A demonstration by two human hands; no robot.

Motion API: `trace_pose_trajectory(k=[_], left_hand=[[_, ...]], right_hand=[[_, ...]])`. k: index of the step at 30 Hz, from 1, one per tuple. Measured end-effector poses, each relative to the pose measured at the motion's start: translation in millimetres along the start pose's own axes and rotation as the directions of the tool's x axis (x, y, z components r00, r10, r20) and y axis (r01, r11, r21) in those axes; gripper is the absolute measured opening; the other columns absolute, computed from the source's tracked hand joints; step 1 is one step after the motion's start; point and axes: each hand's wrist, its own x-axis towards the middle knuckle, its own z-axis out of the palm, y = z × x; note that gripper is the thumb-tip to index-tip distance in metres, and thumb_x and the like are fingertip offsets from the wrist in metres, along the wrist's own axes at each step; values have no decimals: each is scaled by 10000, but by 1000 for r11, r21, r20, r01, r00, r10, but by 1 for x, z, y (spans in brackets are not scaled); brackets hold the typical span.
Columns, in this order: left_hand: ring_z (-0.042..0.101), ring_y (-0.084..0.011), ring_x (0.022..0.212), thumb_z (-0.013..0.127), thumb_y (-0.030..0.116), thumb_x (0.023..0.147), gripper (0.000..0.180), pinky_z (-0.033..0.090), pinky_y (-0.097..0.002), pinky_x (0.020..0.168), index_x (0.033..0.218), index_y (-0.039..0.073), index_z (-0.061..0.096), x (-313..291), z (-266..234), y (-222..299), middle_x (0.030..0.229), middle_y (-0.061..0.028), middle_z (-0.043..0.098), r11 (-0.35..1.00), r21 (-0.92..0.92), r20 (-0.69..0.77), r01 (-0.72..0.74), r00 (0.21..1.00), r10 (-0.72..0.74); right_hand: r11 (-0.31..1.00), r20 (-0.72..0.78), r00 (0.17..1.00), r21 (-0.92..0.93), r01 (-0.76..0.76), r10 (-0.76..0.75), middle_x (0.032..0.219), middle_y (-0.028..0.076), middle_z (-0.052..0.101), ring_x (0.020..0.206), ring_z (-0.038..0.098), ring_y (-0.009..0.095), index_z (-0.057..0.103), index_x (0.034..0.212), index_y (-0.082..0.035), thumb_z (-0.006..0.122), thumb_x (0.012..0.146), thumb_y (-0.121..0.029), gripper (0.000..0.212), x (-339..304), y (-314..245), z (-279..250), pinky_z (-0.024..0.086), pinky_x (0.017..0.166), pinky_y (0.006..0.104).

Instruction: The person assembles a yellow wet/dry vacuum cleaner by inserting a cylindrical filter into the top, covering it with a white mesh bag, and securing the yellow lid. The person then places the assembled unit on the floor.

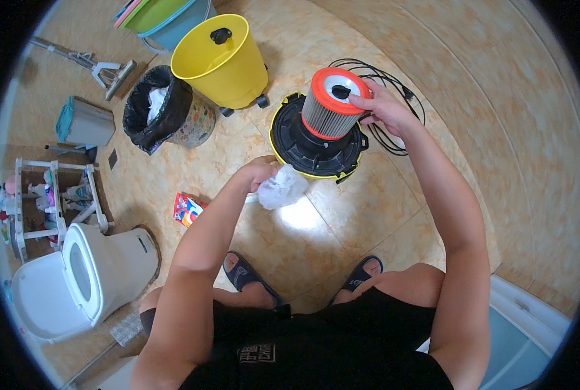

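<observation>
Right hand (384,107) grips the orange-capped filter (332,104) at its top rim, seated on the black-and-yellow motor head (316,146) on the floor at twelve o'clock. Left hand (259,174) is closed on a white cloth (283,188) — best wiped along the pleats, filter held steady.

Single head-worn fisheye view, looking steeply down from standing height at tiled floor (394,214); own forearms enter from lower edge; rim bends edges.

A home bathroom. A white toilet (85,276) sits well left of the hands. Tiled floor (368,208), toiletry rack (50,195)
</observation>
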Motion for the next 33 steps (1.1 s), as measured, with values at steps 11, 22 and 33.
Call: trace_pose_trajectory(k=[11, 22, 33], left_hand=[[661, -229, 738, 653, -111, 702, 470, 543, -382, 575, 1145, 43, 622, 46, -17, -22, 928, -85, 686, 980, -180, 56, -88, 993, 100], [683, -293, 749, 585, -100, 758, 362, 574, -452, 650, 1107, -9, 620, 95, -13, -78, 944, -157, 684, 835, -537, 233, 122, 973, 7], [619, -196, 643, 556, -48, 723, 379, 516, -348, 547, 1084, 34, 634, 88, -11, 8, 834, -73, 662, 973, -99, 26, -210, 977, 213]], right_hand=[[845, -148, 926, -478, 240, -347, 1174, 198, 562, 1084, 572, 342, 414, 1239, -14, 818, 677, -324, 758, -42, -2, 101, 470, 900, 398], [658, 85, 911, -664, 354, -404, 1303, 204, 400, 1171, 474, 379, 363, 1285, -28, 893, 557, -259, 930, -84, 49, 146, 437, 963, 426], [863, -185, 934, -468, 189, -304, 1241, 186, 463, 1126, 535, 322, 299, 1292, -19, 908, 544, -175, 977, -91, 59, 112, 462, 932, 372]])
